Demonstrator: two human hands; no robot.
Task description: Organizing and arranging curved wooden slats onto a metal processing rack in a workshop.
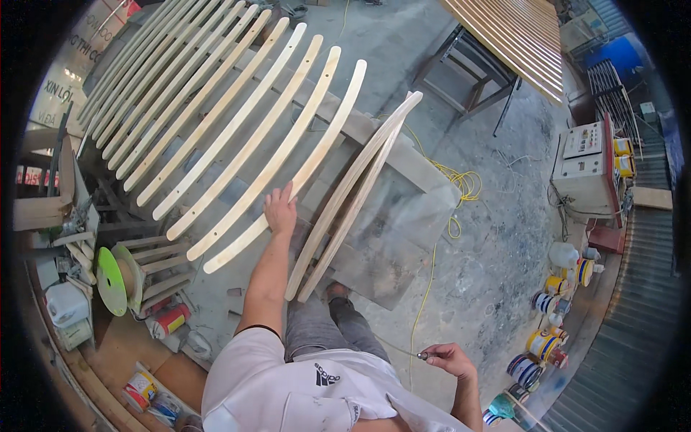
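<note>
Curved pale wooden slats hang or lie side by side in a long row. My left hand (281, 210) is on the nearest wooden slat (332, 129), its fingers bent over the lower half; their undersides are hidden. Close to that wrist, two thicker curved wooden pieces (345, 189) lean together, crossing at their far ends. Low on the right, beside my body, my right hand (448, 358) is closed round a small metal hose fitting (422, 356). A thin hose (394, 347) runs from it toward my legs.
A yellow hose (461, 180) lies coiled on the concrete floor. Paint cans (543, 344) line the right wall below a control box (581, 162). More slats (515, 36) rest on a dark stand at the far right. A green-rimmed spool (111, 281) stands at left.
</note>
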